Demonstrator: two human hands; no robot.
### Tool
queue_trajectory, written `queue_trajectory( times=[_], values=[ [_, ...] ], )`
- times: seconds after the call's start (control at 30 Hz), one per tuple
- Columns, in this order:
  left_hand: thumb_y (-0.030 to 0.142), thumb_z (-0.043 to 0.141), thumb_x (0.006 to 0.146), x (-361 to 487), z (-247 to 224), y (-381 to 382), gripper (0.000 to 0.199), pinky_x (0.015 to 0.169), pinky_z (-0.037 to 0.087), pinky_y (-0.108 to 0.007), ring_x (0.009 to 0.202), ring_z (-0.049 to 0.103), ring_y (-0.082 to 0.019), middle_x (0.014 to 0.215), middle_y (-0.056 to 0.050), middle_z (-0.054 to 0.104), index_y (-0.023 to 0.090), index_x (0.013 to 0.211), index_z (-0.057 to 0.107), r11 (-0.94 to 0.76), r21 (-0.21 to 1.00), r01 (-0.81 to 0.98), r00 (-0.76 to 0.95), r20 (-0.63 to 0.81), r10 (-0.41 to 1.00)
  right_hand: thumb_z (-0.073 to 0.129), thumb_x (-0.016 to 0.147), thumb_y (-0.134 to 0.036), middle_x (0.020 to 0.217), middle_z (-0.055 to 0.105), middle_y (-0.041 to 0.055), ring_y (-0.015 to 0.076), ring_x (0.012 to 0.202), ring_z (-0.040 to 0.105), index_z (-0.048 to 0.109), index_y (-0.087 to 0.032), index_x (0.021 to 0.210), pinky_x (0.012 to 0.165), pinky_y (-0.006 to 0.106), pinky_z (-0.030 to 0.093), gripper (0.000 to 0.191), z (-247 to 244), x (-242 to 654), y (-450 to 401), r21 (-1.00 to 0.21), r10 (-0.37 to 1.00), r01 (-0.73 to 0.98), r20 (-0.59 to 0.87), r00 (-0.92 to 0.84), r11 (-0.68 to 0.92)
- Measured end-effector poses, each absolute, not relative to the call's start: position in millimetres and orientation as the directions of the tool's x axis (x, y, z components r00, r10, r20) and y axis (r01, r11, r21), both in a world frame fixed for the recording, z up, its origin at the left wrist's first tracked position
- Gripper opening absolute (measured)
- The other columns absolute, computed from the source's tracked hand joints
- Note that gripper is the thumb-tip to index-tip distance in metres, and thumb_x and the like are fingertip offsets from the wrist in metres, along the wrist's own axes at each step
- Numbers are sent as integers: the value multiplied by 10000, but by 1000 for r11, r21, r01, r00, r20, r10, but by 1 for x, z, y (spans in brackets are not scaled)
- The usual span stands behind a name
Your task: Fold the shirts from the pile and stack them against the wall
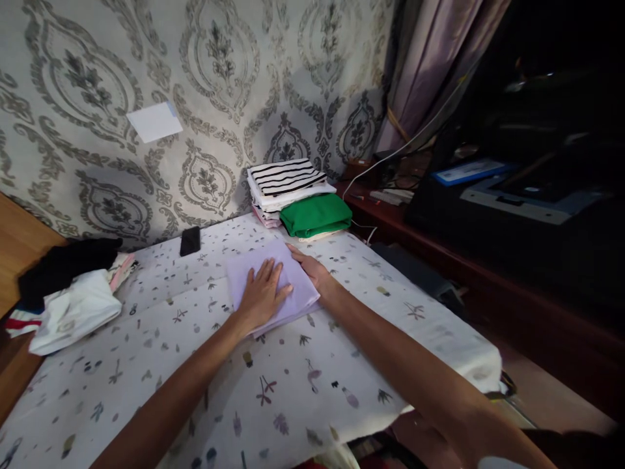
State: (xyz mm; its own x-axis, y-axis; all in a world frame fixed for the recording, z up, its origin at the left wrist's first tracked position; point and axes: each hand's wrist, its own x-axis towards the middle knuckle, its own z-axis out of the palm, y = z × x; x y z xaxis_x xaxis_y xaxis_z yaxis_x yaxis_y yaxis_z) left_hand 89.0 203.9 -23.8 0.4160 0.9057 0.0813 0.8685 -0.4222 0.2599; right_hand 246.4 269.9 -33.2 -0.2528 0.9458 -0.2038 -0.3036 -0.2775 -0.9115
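Observation:
A folded lilac cloth (303,290) lies on the bed's patterned white sheet, in the middle of the view. My left hand (263,293) rests flat on top of it with the fingers spread. Along the cloth's right edge lies my right hand (310,267), its fingers stretched out and touching the fabric; their undersides are hidden. Just behind, a folded green garment (316,215) sits by a stack of folded clothes topped by a black-and-white striped one (286,176).
A dark phone (190,241) lies near the wall. At the left edge is a loose heap with a white garment (81,306) and a black garment (68,267). A dark red wooden ledge (420,234) with a white cable (385,158) runs along the right side.

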Motion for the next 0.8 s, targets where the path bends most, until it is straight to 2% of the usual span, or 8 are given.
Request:
queue_trajectory(
  times=[0.13,0.27,0.37,0.43,0.53,0.67,0.8],
  values=[
    [570,298,1015,90,-22,202,684,1231,135,-616,1565,127,-305,1676,-172,198,184,1580,287,-430,255,866,427,70,901,411,930,-175,1288,699,108,223,1092,715,294,-219,1554,966,490,564,637,-32,252,269,-871,951,-390,-238,-197,-298],
    [583,299,1014,95,-22,203,696,1228,115,-634,1561,150,-313,1668,-178,219,184,1583,279,-458,245,855,455,70,887,481,907,-170,1329,685,73,200,1155,688,432,-268,1438,993,467,555,542,-32,263,268,-870,975,-440,-192,-114,-223],
    [590,294,1016,98,-21,205,704,1231,97,-633,1561,149,-309,1663,-191,222,165,1578,294,-467,241,851,474,32,880,579,876,-217,1230,728,73,210,1110,703,498,-251,1370,966,435,569,501,-36,268,269,-884,978,-420,-165,-127,-204],
    [592,300,1015,100,-19,207,713,1232,92,-634,1563,139,-309,1662,-202,215,151,1575,299,-474,244,846,486,13,874,668,795,-214,1092,761,66,231,1012,729,550,-226,1334,920,434,584,552,-40,266,271,-934,983,-313,-151,-100,-176],
    [592,313,1014,103,-15,208,709,1226,106,-641,1563,138,-311,1663,-207,205,163,1578,287,-486,247,838,498,16,867,694,688,-163,978,772,64,246,939,731,663,-179,1228,895,437,583,541,-46,261,276,-999,1000,-36,-25,8,-24],
    [574,311,1024,106,-8,205,714,1239,107,-608,1566,121,-296,1673,-200,171,138,1585,253,-485,237,842,501,-9,865,614,684,-104,1105,766,71,241,1098,681,748,-174,1088,1035,434,505,431,-47,262,280,-981,992,164,111,56,101],
    [536,292,1037,94,-4,207,676,1251,114,-563,1560,169,-267,1663,-178,237,132,1579,266,-498,237,834,520,-35,853,557,727,-54,1232,725,83,265,1255,598,776,-200,1038,1152,475,394,408,-34,261,274,-908,983,381,186,-10,176]
  ],
)
